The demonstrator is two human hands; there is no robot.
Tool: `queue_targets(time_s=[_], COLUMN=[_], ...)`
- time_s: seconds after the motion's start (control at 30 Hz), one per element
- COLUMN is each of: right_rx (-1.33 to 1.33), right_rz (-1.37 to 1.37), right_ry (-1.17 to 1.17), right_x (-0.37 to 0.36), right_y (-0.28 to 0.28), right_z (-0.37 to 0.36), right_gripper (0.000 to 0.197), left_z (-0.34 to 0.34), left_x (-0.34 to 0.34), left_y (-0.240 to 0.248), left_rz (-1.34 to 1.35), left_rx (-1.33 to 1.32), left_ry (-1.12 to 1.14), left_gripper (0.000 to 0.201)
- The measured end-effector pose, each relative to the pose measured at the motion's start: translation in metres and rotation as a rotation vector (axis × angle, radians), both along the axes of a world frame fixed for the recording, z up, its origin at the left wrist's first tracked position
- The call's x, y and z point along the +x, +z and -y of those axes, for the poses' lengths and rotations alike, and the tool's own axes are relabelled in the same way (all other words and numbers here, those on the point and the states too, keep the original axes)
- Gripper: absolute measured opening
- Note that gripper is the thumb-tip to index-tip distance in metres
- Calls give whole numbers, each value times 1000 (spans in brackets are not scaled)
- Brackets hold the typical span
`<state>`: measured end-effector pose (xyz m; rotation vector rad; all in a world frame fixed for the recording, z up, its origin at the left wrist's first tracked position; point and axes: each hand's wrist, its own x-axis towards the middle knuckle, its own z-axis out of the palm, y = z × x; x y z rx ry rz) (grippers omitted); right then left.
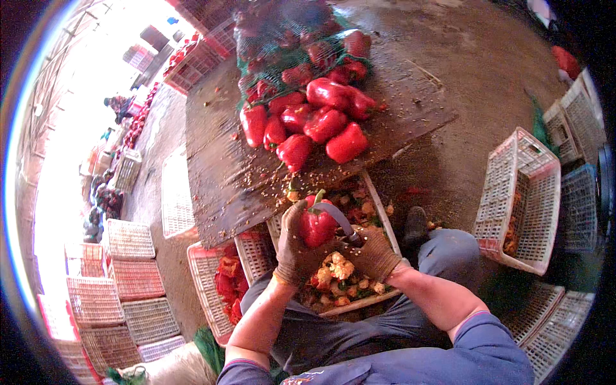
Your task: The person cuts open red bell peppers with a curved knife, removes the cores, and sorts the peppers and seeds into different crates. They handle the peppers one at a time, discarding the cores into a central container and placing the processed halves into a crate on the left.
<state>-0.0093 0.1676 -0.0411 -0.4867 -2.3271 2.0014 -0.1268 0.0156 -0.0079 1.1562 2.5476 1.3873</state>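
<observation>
1. Biggest thing in play: the dark wooden board (215, 192), scattered with seeds, its near edge just beyond the hands.
2. On its far part sits the green mesh bag (276, 54), bulging with peppers, its mouth facing the person.
3. Closer in, between the knees, here's the core crate (384, 215), directly below both hands and strewn with pale, seedy cores (342, 266).
4. Just left of that, another crate (204, 276) with red pepper pieces (231, 276) inside.
5. Loose red peppers (324, 124) lie heaped in front of the bag, beyond the hands and clear of them.
6. And the hands, both in brown gloves, close together! The left hand (296, 250) is wrapped around the pepper's left side and underside; the right hand (375, 252) grips the knife just to the right.
7. There's the held pepper (317, 228), red, stem up, raised above the crate, between left fingers and blade.
8. Smallest, the curved knife (340, 217), arching over the pepper's upper right near the stem; whether it has bitten in, I can't tell.
</observation>
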Motion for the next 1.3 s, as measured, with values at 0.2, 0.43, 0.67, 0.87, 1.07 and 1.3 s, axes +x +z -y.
queue_targets(time_s=[0.2,0.43,0.67,0.87,1.07,1.3], right_rx=[175,309,296,-58,-286,-297], right_rz=[-167,-136,94,138,-47,-173], right_ry=[-205,-233,21,-74,-40,28], right_x=[-8,-40,-32,-28,-25,-14], right_y=[-6,-13,-27,-31,-3,15], right_z=[9,38,62,33,7,-18], right_gripper=[25,22,21,28,34,57], left_z=[-21,-23,6,26,14,-10], left_x=[11,-15,-73,-72,-20,-2], left_y=[-6,-15,-3,-15,-9,18], left_rz=[-206,-64,561,927,499,-19], left_rx=[35,213,742,736,224,-90], left_ry=[156,421,500,213,76,-126], left_gripper=[88,75,63,53,82,101])
